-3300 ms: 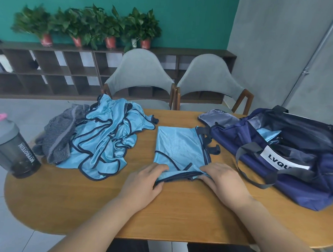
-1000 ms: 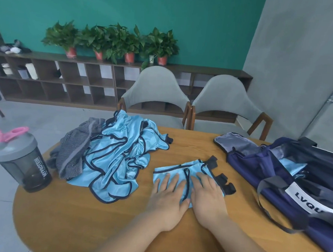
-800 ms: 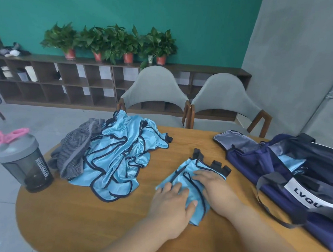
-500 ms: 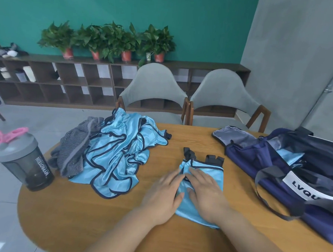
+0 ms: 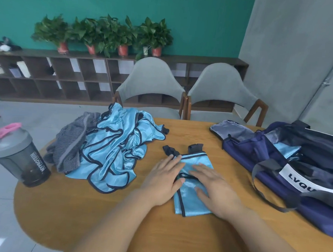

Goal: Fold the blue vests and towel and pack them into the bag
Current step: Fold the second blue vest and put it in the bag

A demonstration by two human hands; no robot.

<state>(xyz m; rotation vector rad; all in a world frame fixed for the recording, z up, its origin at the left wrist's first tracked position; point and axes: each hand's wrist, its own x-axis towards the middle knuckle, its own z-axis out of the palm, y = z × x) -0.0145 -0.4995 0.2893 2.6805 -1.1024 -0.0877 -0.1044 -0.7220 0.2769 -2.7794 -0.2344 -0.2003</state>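
Pressing down on one folded blue vest (image 5: pixel 190 203), both hands lie flat with fingers straight and gripping nothing. The left hand (image 5: pixel 163 180) covers the vest's 9 o'clock edge, its fingertips reaching a dark strap end. The right hand (image 5: pixel 214 190) rests across the vest's 3 o'clock half. The folded vest lies on the round wooden table (image 5: pixel 118 223) just toward 6 o'clock of its middle, with two dark strap ends poking out at its 12 o'clock end. One loose heap of blue vests (image 5: pixel 118 148) sits at 10 o'clock; the number of vests in it cannot be counted. One grey striped towel (image 5: pixel 72 142) lies bunched against the heap's 9 o'clock side, touching it. One navy bag (image 5: pixel 237 149) stands open at 3 o'clock, apart from the folded vest, with light blue cloth (image 5: pixel 285 149) showing inside. One dark shaker bottle (image 5: pixel 23 160) with a pink lid loop stands at 9 o'clock near the table edge. Two grey chairs (image 5: pixel 150 82) (image 5: pixel 222 84) stand at 12 and 1 o'clock beyond the table. Behind them, one low shelf unit (image 5: pixel 68 78) carries four red plant pots (image 5: pixel 123 50).
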